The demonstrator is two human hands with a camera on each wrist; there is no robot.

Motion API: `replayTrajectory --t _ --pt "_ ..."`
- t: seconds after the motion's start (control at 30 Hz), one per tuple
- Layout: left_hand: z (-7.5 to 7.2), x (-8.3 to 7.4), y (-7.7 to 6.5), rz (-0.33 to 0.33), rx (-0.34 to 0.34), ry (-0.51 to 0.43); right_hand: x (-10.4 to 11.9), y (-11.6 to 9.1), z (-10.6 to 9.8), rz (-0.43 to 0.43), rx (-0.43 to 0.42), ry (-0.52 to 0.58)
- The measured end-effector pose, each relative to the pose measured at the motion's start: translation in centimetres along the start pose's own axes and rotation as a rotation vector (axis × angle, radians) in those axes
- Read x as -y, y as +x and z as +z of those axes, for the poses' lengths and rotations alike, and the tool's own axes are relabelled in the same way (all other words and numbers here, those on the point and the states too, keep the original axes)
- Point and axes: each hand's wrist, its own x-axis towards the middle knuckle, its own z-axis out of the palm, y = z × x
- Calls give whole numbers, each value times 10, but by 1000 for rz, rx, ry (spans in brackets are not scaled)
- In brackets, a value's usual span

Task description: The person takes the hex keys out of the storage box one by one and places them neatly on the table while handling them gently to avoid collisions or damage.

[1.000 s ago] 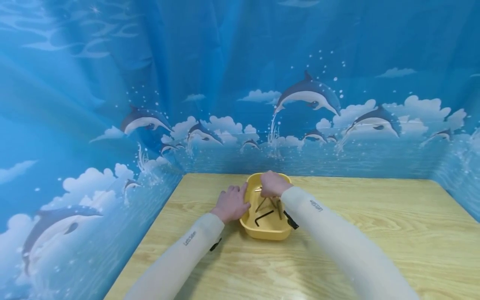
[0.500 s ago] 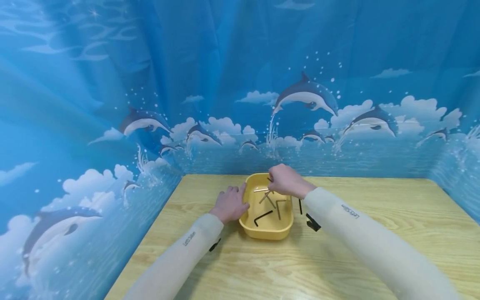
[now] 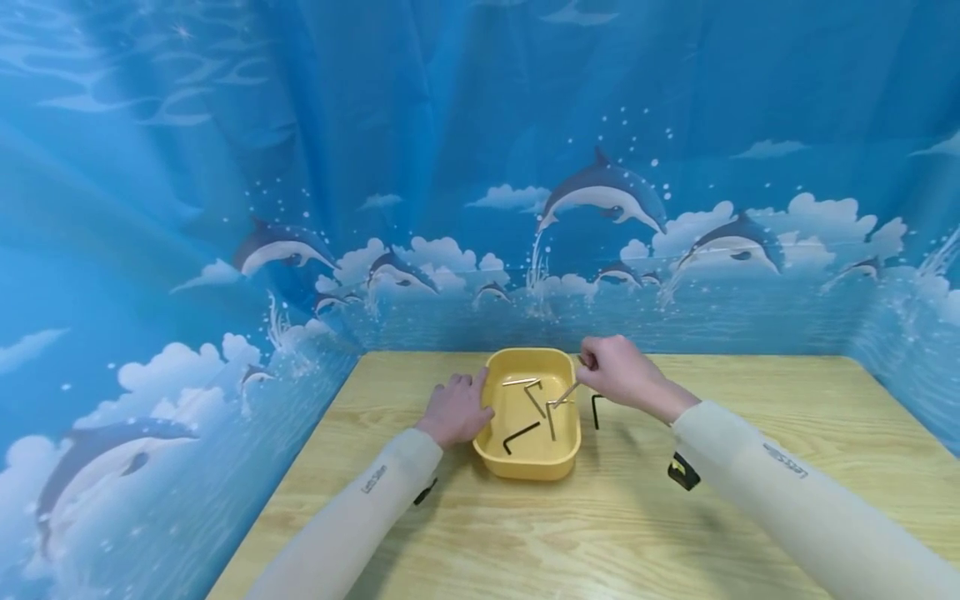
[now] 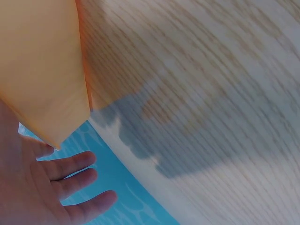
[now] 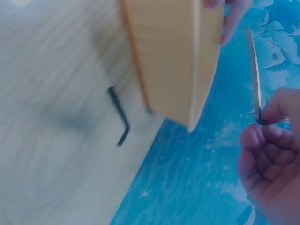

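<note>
My right hand (image 3: 624,373) pinches a metal hex key (image 5: 255,75) by its bent end, between thumb and forefinger; its long arm points toward the yellow plastic bin (image 3: 527,471). That hand is just right of the bin's rim. Inside the bin lie several loose hex keys, among them a black hex key (image 3: 520,437) and a brassy hex key (image 3: 552,423). My left hand (image 3: 453,408) rests against the bin's left rim, and the left wrist view shows its fingers (image 4: 70,166) extended and spread. Another black hex key (image 5: 121,115) lies on the table, right of the bin.
The wood-grain table (image 3: 450,542) extends around the bin, with its back edge close behind. A blue dolphin-print curtain (image 3: 450,167) hangs behind and to the left.
My right hand has come up out of the bin and moved right with a hex key, uncovering the bin's contents and the black hex key on the table. The left hand stays at the rim.
</note>
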Motion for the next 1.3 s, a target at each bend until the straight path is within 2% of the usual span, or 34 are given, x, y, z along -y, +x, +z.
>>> replayTrajectory --t 0.3,0.5,0.87,1.3 --pt "1 -1 1 0 0 0 -34 -26 6 -12 -35 24" --pt "-1 -1 1 2 13 2 -46 -34 8 -5 -4 23" --pt "-3 0 -2 5 10 -8 -67 -45 18 -11 119 21" --pt "-1 2 0 6 7 2 -89 -50 34 -68 138 -32"
